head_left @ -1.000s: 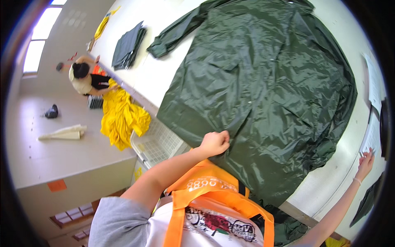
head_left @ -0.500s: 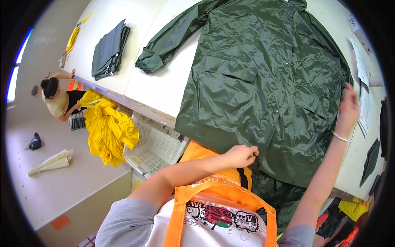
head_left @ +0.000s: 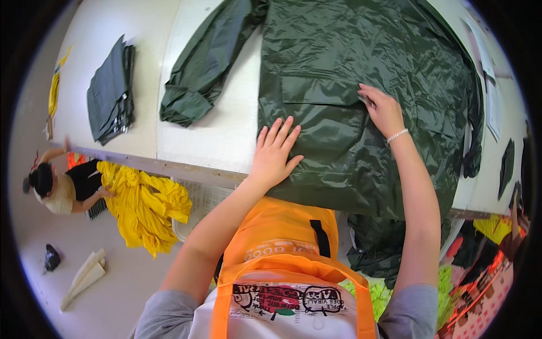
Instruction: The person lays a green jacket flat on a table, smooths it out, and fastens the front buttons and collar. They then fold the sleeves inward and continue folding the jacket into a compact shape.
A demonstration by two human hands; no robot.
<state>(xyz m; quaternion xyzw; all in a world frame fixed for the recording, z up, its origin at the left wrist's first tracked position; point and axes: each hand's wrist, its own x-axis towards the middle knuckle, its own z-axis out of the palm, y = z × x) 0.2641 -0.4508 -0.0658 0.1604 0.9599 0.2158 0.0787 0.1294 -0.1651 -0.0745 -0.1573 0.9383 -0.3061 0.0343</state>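
Note:
A dark green raincoat (head_left: 316,178) lies spread on the white table, its hem toward me and hanging over the near edge. One sleeve (head_left: 195,85) stretches out to the left. My left hand (head_left: 274,152) rests flat, fingers spread, on the raincoat's left side near the hem. My right hand (head_left: 385,110) is closed at the right end of the left-hand pocket flap (head_left: 319,90), thumb and fingers pinched at its corner. Just what the fingertips grip is partly hidden.
Left on the table (head_left: 169,135) lies a stack of folded dark green garments (head_left: 113,90). Beyond the table's edge, a co-worker (head_left: 53,189) stands by a yellow garment heap (head_left: 141,203) over a white plastic crate (head_left: 197,198). Papers (head_left: 491,107) lie along the right side.
My left hand has gone from a closed grip at the hem to lying flat on the raincoat. My right hand has moved left from the raincoat's right edge to the pocket flap.

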